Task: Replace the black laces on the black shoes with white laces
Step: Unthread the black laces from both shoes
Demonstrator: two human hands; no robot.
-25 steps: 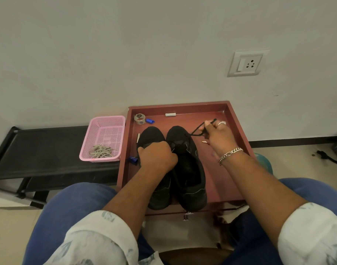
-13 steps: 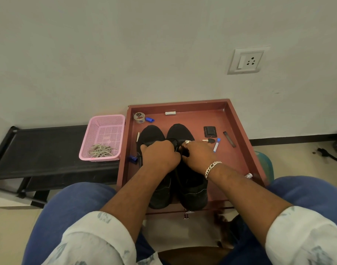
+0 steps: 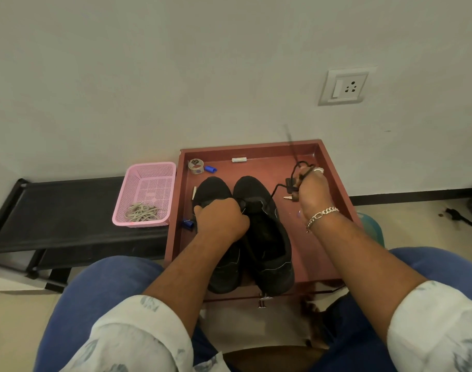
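Two black shoes stand side by side, toes to the wall, in a red-brown tray (image 3: 334, 167). My left hand (image 3: 220, 217) is curled over the tongue area between the left shoe (image 3: 212, 187) and the right shoe (image 3: 267, 237), gripping there. My right hand (image 3: 311, 190) is raised to the right of the shoes and pinches the black lace (image 3: 279, 187), which runs taut from the right shoe's eyelets up past my fingers, its free end whipping above the tray's back rim. White laces (image 3: 143, 212) lie bundled in a pink basket (image 3: 149, 178).
The basket sits on a black bench (image 3: 63, 208) left of the tray. Small items lie in the tray: a tape roll (image 3: 196, 166), blue caps, a white stick, a dark square piece by my right hand. A wall socket (image 3: 344, 87) is above. My knees frame the bottom.
My right hand went in to the shoe's eyelets beside the left hand, then pulled back out up and right, drawing more black lace free. The left hand stayed put.
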